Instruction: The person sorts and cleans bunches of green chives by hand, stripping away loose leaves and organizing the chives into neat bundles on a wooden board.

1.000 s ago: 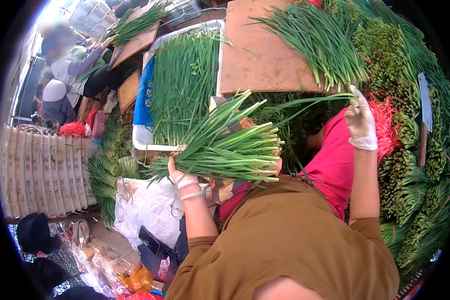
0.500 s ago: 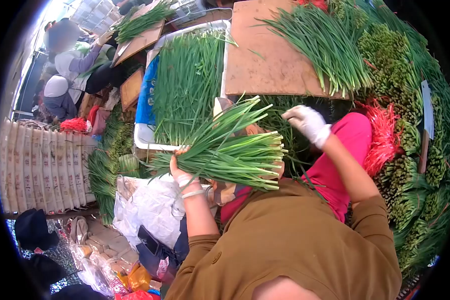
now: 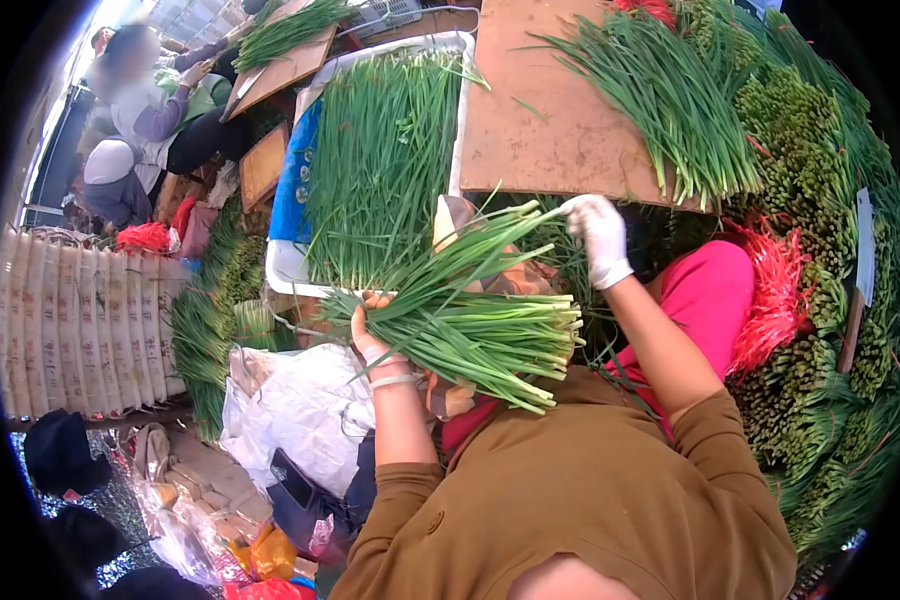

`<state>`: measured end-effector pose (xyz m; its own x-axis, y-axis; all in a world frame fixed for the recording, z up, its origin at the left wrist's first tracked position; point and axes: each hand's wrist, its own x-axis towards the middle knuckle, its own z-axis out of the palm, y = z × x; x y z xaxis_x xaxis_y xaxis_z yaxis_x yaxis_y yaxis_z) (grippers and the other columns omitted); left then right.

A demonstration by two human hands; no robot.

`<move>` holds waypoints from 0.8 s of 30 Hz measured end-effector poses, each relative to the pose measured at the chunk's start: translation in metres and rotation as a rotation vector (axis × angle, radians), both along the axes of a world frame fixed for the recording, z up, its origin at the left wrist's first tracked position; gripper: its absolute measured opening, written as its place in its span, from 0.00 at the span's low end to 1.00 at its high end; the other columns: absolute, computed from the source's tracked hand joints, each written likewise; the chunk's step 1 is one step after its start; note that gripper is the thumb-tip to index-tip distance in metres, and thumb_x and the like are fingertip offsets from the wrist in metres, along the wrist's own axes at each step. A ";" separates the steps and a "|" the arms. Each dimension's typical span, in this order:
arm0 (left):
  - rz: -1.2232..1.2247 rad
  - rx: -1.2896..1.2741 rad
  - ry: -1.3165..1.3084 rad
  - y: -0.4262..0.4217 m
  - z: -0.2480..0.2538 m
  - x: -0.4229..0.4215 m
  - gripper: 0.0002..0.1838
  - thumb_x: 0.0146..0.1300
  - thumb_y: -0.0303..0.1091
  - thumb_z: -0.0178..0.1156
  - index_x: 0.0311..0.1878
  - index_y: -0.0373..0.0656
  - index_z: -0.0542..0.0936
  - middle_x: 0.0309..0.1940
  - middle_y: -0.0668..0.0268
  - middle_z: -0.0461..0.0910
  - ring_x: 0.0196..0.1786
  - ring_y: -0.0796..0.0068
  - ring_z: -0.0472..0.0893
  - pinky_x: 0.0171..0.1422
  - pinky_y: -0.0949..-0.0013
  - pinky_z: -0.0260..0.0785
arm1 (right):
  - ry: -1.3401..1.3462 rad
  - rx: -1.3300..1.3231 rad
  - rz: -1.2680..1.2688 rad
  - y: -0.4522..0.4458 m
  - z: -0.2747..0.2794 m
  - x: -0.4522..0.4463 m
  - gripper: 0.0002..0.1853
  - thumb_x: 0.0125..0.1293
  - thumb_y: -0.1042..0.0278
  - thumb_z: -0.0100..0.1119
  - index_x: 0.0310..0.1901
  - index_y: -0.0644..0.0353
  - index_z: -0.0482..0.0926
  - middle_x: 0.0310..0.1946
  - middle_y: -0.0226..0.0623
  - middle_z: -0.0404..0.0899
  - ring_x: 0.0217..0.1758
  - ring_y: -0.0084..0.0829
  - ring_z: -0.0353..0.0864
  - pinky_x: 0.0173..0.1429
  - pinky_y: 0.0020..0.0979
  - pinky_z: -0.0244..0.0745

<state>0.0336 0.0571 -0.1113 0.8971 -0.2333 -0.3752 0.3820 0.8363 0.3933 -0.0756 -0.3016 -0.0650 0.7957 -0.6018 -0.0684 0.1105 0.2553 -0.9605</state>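
Note:
My left hand [image 3: 372,338] is wrapped round the leafy part of a thick bunch of garlic chives [image 3: 500,325], held over my lap with the pale cut ends pointing right. A thin white glove covers my right hand [image 3: 600,240]. Its fingertips pinch the end of a garlic chive stalk at the upper side of the bunch, where several stalks fan away from the rest. Just beyond the bunch stands a white-rimmed tray [image 3: 282,265] filled with more chives.
A brown board [image 3: 560,130] bears a loose pile of chives [image 3: 660,110]. Red ties [image 3: 770,290] hang at my right knee. Stacked chive bundles [image 3: 790,150] line the right side, with a knife [image 3: 862,250] on them. A white sack [image 3: 300,410] lies left; another person [image 3: 150,120] sits further back.
My right hand has moved from apart from the bunch to the stalk ends and closed on one. The upper stalks are now spread further from the bunch, which my left hand still holds.

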 end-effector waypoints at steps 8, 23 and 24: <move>-0.015 0.128 0.038 -0.015 0.017 0.000 0.21 0.60 0.44 0.56 0.53 0.43 0.73 0.32 0.65 0.80 0.39 0.64 0.78 0.54 0.57 0.71 | 0.303 0.280 0.783 0.036 0.028 -0.029 0.17 0.68 0.59 0.55 0.50 0.64 0.79 0.41 0.30 0.79 0.36 0.19 0.75 0.40 0.24 0.72; -0.101 -0.059 0.011 -0.020 0.026 0.016 0.19 0.61 0.43 0.56 0.54 0.46 0.73 0.33 0.71 0.77 0.38 0.67 0.77 0.52 0.57 0.71 | 0.303 0.214 0.720 0.029 0.023 -0.050 0.08 0.63 0.73 0.58 0.42 0.63 0.81 0.33 0.28 0.81 0.30 0.18 0.74 0.35 0.21 0.70; -0.095 -0.026 0.003 -0.021 0.028 0.016 0.19 0.61 0.43 0.56 0.54 0.46 0.73 0.33 0.71 0.77 0.38 0.68 0.77 0.52 0.57 0.71 | 0.248 0.310 0.647 0.043 0.048 -0.041 0.08 0.62 0.73 0.58 0.41 0.62 0.82 0.29 0.24 0.79 0.31 0.19 0.73 0.37 0.23 0.71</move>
<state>0.0495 0.0357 -0.0830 0.8693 -0.3267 -0.3708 0.4611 0.8062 0.3707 -0.1167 -0.2582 -0.0175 0.9226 0.0558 -0.3817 -0.3633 0.4582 -0.8112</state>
